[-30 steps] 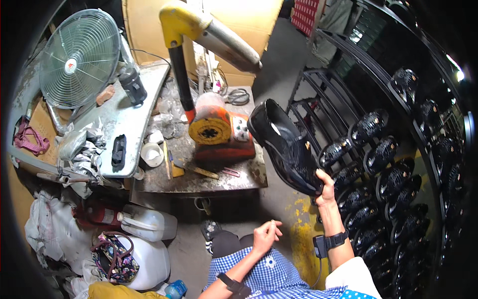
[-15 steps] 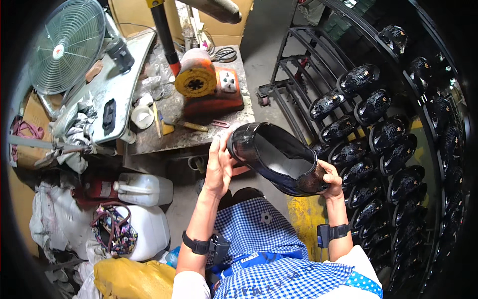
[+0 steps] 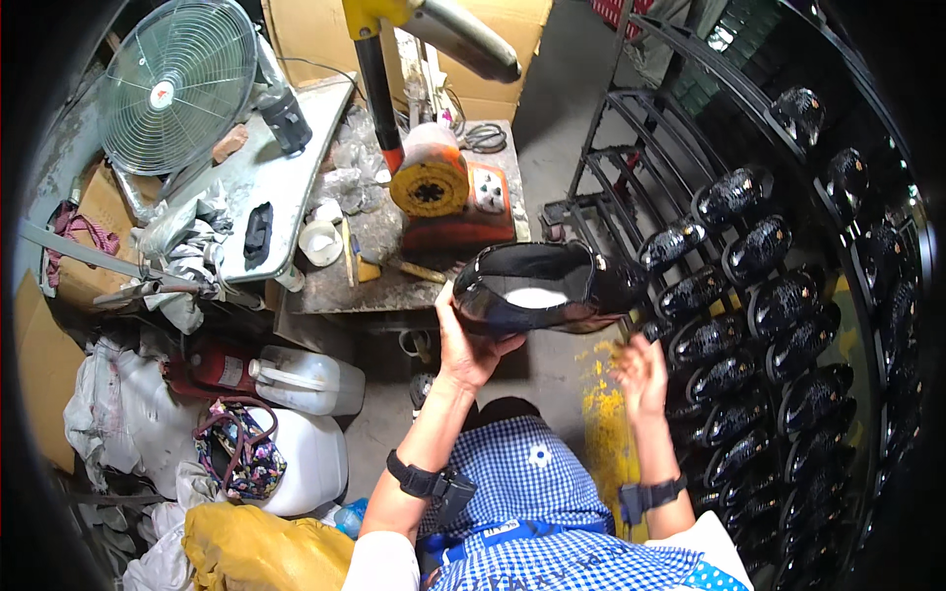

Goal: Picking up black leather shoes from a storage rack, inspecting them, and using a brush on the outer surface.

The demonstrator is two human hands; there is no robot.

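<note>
A glossy black shoe (image 3: 616, 295) hangs in front of me, its opening tipped up so that a pale lining shows inside. My left hand (image 3: 470, 345) is closed around its left end, thumb along the side and fingers beneath. Just below the shoe's right end is my right hand (image 3: 642, 379), off the shoe with its fingers apart and slightly curled. Motion smears those fingertips a little, and nothing shows in that hand.
Beyond the shoe, an orange-and-yellow grinding machine (image 3: 434, 187) stands on a cluttered bench (image 3: 345, 295). Tall racks of shiny black shoes (image 3: 734, 197) fill the right side. At left are a fan (image 3: 177, 84), plastic jugs (image 3: 313, 382) and a yellow sack (image 3: 266, 547).
My right hand has let go of the shoe and dropped below it. The left hand keeps hold, and the shoe has turned more level. The view has shifted a little.
</note>
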